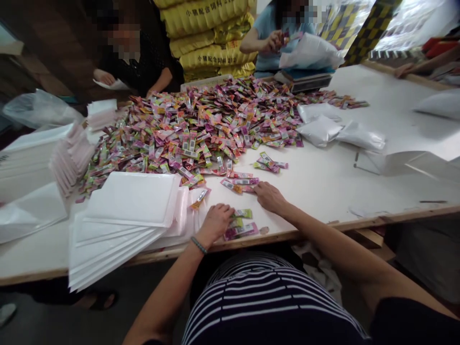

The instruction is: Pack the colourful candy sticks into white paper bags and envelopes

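My left hand [216,221], wearing a beaded bracelet, rests near the table's front edge. Its fingers are curled together over green stick packets [243,213], and pink-purple packets [241,231] lie just below. Further to the right, my right hand [270,197] has its fingertips closed on the end of a pink packet [247,189]. Beside that one lie several others, among them a purple packet [245,181] with a barcode. Behind both hands spreads a large heap of small colourful stick packets [215,120]. A few loose packets [268,163] sit apart from it.
White padded envelopes [131,199] are stacked left of my hands, partly over the edge. More envelopes [32,148] stand further left. Filled white pouches [319,130] lie at right. Two people work across the table; another person's arm [427,67] shows at far right. Yellow sacks [212,36] rise behind.
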{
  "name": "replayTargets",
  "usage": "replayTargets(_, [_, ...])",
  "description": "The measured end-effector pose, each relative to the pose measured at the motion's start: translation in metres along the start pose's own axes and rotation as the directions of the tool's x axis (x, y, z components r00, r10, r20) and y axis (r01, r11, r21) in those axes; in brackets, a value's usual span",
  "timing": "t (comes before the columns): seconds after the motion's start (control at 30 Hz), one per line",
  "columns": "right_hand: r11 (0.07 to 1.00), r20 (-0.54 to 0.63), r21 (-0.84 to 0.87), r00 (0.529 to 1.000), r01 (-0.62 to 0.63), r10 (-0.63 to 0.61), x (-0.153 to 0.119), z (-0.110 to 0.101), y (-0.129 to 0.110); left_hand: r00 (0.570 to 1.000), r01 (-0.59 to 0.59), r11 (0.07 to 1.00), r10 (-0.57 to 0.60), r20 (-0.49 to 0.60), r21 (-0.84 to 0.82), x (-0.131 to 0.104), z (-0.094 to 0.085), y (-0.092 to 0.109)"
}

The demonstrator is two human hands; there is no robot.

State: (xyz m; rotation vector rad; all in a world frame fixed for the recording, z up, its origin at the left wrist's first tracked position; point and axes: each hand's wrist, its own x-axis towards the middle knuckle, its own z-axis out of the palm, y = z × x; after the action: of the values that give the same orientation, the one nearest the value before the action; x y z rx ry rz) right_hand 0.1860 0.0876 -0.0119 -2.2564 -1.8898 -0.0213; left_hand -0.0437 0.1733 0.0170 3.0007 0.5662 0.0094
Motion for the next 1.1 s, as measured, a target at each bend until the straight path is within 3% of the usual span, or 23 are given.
replayTargets(0.1, [0.993, 0.055, 0.04, 0.992, -0.115, 0.113, 0.003, -0.006, 0.002, 0.997, 0.004, 1.0, -0.002, 0.073, -0.027, -0.001, 0.006, 0.005])
replayTargets(0.17, [0.977, -0.014, 0.123, 0.984, -0.175, 0.178, 0.009, -0.011, -0.009, 0.999, 0.006, 0.997, -0.003, 0.04, -0.071, -0.007, 0.011, 0.012])
replayTargets(0.23, [0.977, -0.101, 0.156, 0.981, -0.147, 0.164, 0.022, -0.013, -0.029, 1.0, -0.012, 0.992, 0.015, 0.019, -0.122, -0.012, 0.014, 0.017])
replayTargets(0.33, [0.993, -0.067, 0.116, 0.998, -0.006, 0.014, 0.046, -0.007, -0.058, 0.996, 0.06, 0.993, -0.067, -0.067, -0.099, -0.014, 0.009, 0.012])
replayTargets(0.43, [0.976, 0.01, 0.126, 0.983, 0.18, -0.183, 0.05, 0.006, -0.072, 0.923, 0.348, 0.932, -0.324, -0.207, 0.096, -0.01, -0.007, -0.008])
replayTargets(0.5, [0.937, 0.03, 0.174, 0.949, 0.303, -0.313, 0.036, 0.012, -0.071, 0.869, 0.491, 0.843, -0.454, -0.197, 0.222, -0.008, -0.017, -0.024])
replayTargets(0.57, [0.901, 0.067, 0.239, 0.919, 0.363, -0.388, 0.018, 0.014, -0.062, 0.857, 0.513, 0.814, -0.5, -0.121, 0.273, -0.006, -0.023, -0.039])
replayTargets(0.67, [0.88, 0.06, 0.357, 0.933, 0.312, -0.355, 0.008, 0.006, -0.037, 0.878, 0.475, 0.847, -0.472, -0.073, 0.24, 0.001, -0.029, -0.054])
replayTargets(0.8, [0.939, -0.109, 0.324, 0.99, 0.115, -0.084, 0.043, 0.0, -0.001, 0.913, 0.408, 0.89, -0.392, -0.118, 0.204, 0.04, -0.037, -0.057])
replayTargets(0.9, [0.965, -0.054, 0.26, 0.998, 0.029, -0.016, 0.074, 0.003, 0.016, 0.982, 0.154, 0.979, -0.137, -0.129, 0.131, 0.084, -0.036, -0.049])
replayTargets(0.97, [0.953, 0.01, 0.302, 1.0, 0.009, -0.013, 0.081, 0.006, 0.022, 0.991, -0.01, 0.998, 0.018, -0.133, 0.065, 0.109, -0.029, -0.044])
replayTargets(1.03, [0.921, 0.035, 0.39, 0.999, 0.013, -0.028, 0.079, 0.005, 0.03, 0.99, -0.088, 0.996, 0.088, -0.111, 0.006, 0.125, -0.019, -0.042])
replayTargets(1.1, [0.91, -0.005, 0.414, 0.999, -0.03, 0.036, 0.076, -0.001, 0.043, 0.992, -0.111, 0.993, 0.108, -0.069, -0.036, 0.134, -0.01, -0.043])
